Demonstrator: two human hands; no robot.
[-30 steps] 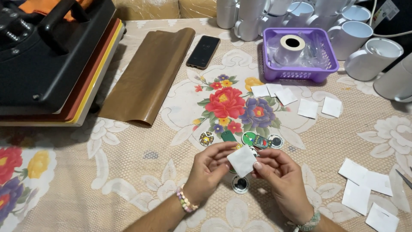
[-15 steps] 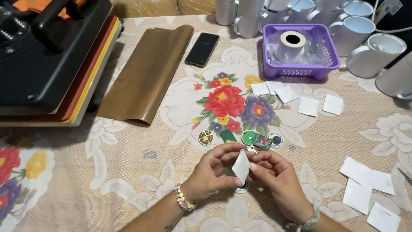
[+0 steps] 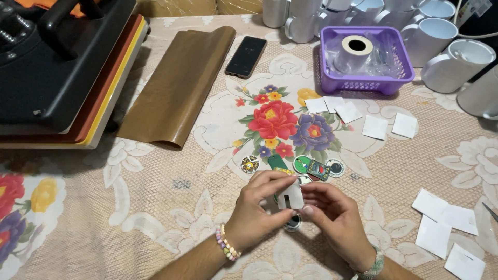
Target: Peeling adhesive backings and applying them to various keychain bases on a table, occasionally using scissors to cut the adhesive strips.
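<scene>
Both hands meet low in the middle of the table over a small white piece (image 3: 290,198). My left hand (image 3: 258,207), with a bead bracelet on the wrist, pinches its left and top edge. My right hand (image 3: 332,215) holds its right side with thumb and fingers. A dark slot shows in the white piece. A round black-rimmed disc (image 3: 293,222) lies on the cloth just under the hands. Several small printed discs and tags (image 3: 310,168) lie right behind the hands.
A black heat press (image 3: 57,67) fills the far left, with a brown sheet (image 3: 176,85) beside it. A phone (image 3: 246,56), a purple basket (image 3: 332,78) holding a tape roll, white mugs (image 3: 456,65) and loose white paper squares (image 3: 443,228) lie around.
The white piece was a flat square between my fingers, then turned on edge; now it faces up with its slot showing. My hands shifted slightly right and stayed close together.
</scene>
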